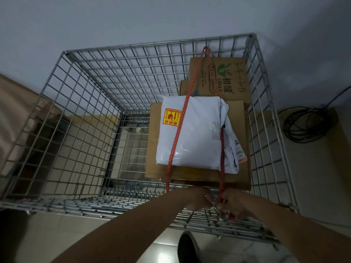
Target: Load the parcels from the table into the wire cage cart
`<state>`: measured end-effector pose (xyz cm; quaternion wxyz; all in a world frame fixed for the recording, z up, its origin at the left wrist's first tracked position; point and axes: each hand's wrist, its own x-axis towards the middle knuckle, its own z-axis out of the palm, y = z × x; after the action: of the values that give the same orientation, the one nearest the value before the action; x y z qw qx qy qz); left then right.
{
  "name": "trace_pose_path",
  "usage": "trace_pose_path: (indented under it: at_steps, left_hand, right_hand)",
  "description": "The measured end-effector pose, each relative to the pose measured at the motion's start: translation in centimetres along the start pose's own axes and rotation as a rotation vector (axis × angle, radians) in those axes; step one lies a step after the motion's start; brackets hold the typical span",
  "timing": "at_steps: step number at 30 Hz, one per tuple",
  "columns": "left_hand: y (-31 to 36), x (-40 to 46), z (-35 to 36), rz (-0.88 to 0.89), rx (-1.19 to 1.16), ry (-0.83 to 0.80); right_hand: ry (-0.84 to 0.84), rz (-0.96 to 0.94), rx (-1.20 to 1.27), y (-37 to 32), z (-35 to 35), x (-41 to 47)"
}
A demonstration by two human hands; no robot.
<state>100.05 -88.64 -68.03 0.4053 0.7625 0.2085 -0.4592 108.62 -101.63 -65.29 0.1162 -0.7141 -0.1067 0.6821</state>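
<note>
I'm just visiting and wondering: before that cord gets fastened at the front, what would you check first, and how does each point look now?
1. Red cord runs over the white parcel: ok.
2. Far end looped on the back wire of the cage cart: ok.
3. Right hand grips the cord's near end: ok.
4. Left hand at the front rim: ok; what its fingers hold: cannot tell.
5. Near end hooked to the rim: cannot tell.
6. Printed box sits inside the cage: ok.

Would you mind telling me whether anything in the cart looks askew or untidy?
Slightly: a flatter white bag sticks out crookedly from under the white parcel, past the right strand of the red cord. The stack sits to the cart's right side.
</note>
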Motion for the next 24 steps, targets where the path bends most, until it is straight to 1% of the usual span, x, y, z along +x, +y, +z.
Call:
trace_pose_path:
  at_steps: [1,2,5,7,10,14,15,19,21,22,24]
  left_hand:
    - [-0.1,0.1,0.0,0.001,-0.004,0.002]
    - [-0.2,0.3,0.1,-0.004,0.0,-0.01]
    - [-0.6,1.1,0.3,0.003,-0.023,-0.016]
    - [-0.7,1.3,0.3,0.015,-0.03,-0.021]
    - [-0.7,1.5,0.4,0.025,-0.052,-0.022]
    - [-0.8,1.4,0.2,0.05,-0.054,-0.034]
    - [-0.8,1.4,0.2,0.053,-0.059,-0.046]
    - [-0.8,1.4,0.0,0.072,-0.028,-0.055]
    - [-0.7,1.5,0.1,0.073,-0.008,-0.052]
    - [-0.7,1.6,0.1,0.077,0.006,-0.053]
    - [-0.8,1.6,0.1,0.088,0.036,-0.061]
  right_hand:
    - [-0.014,-0.005,-0.042,0.0,-0.2,0.0]
    - [0.007,-0.04,-0.082,0.2,-0.6,0.4]
    - [0.025,-0.078,-0.289,-0.1,-0.9,0.6]
    - [0.018,-0.058,-0.367,-0.2,-1.0,1.0]
    - [0.021,0.002,-0.348,-0.3,-1.0,2.2]
    - [0.056,-0.023,-0.435,-0.6,-0.6,3.1]
    - [0.057,-0.026,-0.421,-0.7,-0.5,3.1]
    - [-0.009,0.022,-0.341,-0.8,-0.4,3.0]
    - [-0.059,0.05,-0.386,-0.6,-0.5,3.1]
    - [-0.046,0.046,-0.446,-0.6,-0.6,3.4]
    - [0.036,0.012,-0.553,-0.6,-0.8,3.9]
